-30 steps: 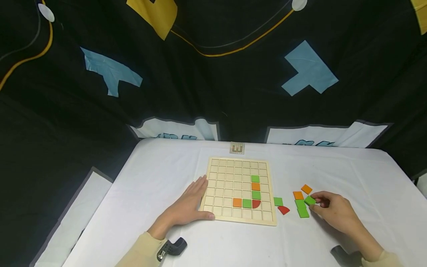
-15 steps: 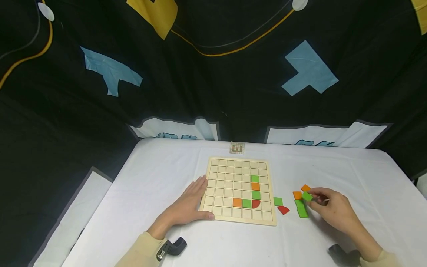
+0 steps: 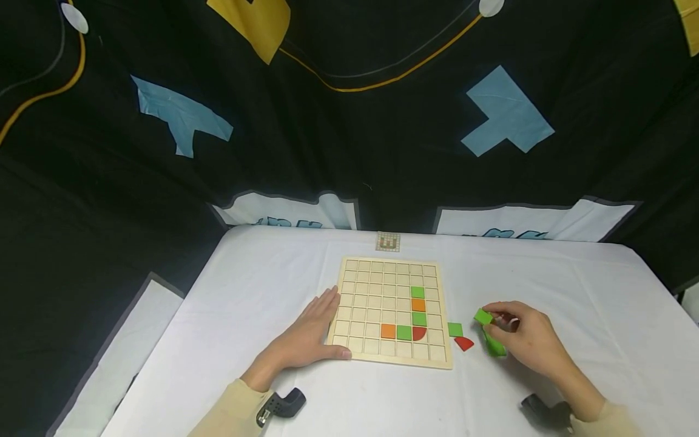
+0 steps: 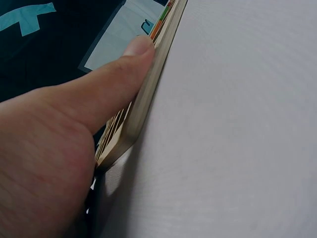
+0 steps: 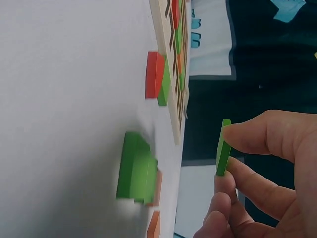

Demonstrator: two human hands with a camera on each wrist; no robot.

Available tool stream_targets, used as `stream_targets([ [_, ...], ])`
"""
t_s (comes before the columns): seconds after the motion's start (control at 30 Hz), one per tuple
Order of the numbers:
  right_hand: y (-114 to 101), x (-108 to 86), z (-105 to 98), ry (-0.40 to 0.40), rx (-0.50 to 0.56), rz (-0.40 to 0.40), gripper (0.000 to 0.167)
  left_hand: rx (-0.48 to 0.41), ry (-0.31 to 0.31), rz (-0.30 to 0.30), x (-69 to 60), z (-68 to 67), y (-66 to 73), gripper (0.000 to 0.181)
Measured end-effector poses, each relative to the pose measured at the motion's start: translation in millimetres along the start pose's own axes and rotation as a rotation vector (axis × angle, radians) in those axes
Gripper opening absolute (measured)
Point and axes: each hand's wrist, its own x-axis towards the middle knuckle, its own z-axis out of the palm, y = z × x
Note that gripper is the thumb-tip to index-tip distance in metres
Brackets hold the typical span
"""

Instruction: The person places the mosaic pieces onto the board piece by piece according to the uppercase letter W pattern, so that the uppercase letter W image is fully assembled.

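A wooden grid board (image 3: 366, 303) lies on the white table, with green, orange and red tiles set in some of its squares. My left hand (image 3: 306, 334) rests along its left edge, fingers straight and thumb on the near left corner. In the left wrist view the thumb (image 4: 114, 82) lies over the rim. Off to the right, my right hand (image 3: 526, 337) pinches a green square tile (image 3: 483, 316) between thumb and fingers. The right wrist view shows this tile held above the table, seen edge-on. Beneath the hand lie more green tiles (image 3: 496, 347), partly covered.
Beside the board's right edge lie a green tile (image 3: 455, 329) and a red quarter-circle tile (image 3: 464, 344). Orange tiles (image 5: 154, 225) show in the right wrist view. A small patterned card (image 3: 388, 241) lies beyond the board. A dark curtain (image 3: 349, 152) hangs behind the table.
My right hand has lifted the green tile and carried it left, over the loose tiles. The orange tiles are now hidden from the head view. My left hand has stayed in place.
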Motion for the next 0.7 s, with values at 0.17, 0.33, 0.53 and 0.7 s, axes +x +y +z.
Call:
stream_targets([
  [0.17, -7, 2.0, 6, 0.001, 0.018, -0.026, 0.027, -0.004, -0.003, 0.000, 0.4, -0.1, 0.5, 0.120],
  [0.33, -17, 7.2, 11, -0.001, 0.036, -0.065, 0.027, -0.006, -0.007, -0.003, 0.1, -1.5, 1.8, 0.120],
  [0.53, -29, 14.2, 20, 0.000, 0.046, -0.104, 0.028, -0.006, -0.003, 0.001, 0.4, -1.2, 1.2, 0.120],
  [0.7, -38, 18.5, 27, -0.011, 0.051, -0.115, 0.028, -0.003, -0.008, -0.006, -0.2, -1.0, 1.4, 0.121],
])
